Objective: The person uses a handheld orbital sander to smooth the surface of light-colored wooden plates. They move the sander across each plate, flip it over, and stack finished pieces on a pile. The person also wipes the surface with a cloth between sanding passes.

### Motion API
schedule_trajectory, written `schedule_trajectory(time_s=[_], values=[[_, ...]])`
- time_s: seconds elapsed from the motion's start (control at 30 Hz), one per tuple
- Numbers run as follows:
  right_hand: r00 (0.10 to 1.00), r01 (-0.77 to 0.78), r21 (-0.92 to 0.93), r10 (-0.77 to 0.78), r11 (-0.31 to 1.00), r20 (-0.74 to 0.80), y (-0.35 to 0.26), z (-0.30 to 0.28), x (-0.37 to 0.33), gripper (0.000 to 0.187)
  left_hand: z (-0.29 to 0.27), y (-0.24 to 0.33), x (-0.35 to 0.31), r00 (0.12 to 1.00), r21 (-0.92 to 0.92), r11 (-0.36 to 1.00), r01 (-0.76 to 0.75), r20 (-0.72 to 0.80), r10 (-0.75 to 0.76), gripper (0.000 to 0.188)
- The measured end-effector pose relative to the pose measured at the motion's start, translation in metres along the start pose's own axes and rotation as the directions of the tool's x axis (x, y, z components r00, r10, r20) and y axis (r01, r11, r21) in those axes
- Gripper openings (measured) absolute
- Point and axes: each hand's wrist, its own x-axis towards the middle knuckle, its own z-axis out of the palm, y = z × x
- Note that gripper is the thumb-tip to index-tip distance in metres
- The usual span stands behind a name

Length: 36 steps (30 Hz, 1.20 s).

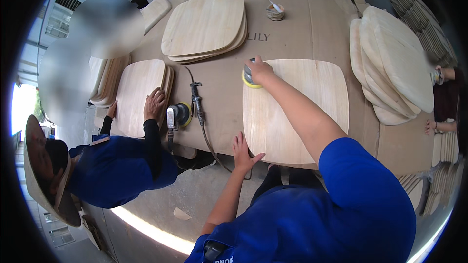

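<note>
Your right hand (258, 69) clamped on round sander (249, 77) at far left corner of wood panel (295, 109) — left hand (242, 152) flat, fingers spread, pinning near edge on desk (312, 29). Panel looks stiff, smooth, likely slides — hold by edges.

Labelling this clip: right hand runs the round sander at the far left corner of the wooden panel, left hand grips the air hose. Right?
Not quite. In the head view the left hand lies flat on the near edge of the wooden panel, not on the hose. The right hand does hold the round sander at the panel's far left corner.
</note>
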Motion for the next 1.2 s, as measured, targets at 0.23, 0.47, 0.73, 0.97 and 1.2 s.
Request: schedule_trajectory(time_s=[0.23,0.47,0.73,0.97,1.2], values=[[0.97,-0.23,0.013,0.23,0.973,-0.083,0.109,-0.053,-0.026,0.063,0.0,-0.001,0.001,0.999,-0.005,1.0,-0.014,-0.038,0.014,0.116],[0.896,-0.423,-0.014,0.417,0.906,-0.154,0.212,-0.081,-0.058,0.071,0.001,-0.003,0.0,0.998,-0.023,0.999,-0.038,-0.051,0.037,0.114],[0.892,-0.417,-0.012,0.407,0.909,-0.197,0.262,-0.078,-0.12,0.074,0.004,-0.006,0.001,0.996,-0.012,0.998,-0.054,-0.074,0.053,0.111],[0.913,-0.374,0.023,0.373,0.927,-0.169,0.246,-0.063,-0.199,0.071,0.006,-0.009,0.001,0.996,-0.001,0.999,-0.052,-0.069,0.051,0.113],[0.963,-0.203,0.058,0.21,0.977,-0.167,0.22,-0.026,-0.274,0.066,0.008,-0.008,0.0,0.996,0.033,0.998,-0.05,-0.07,0.052,0.114]])
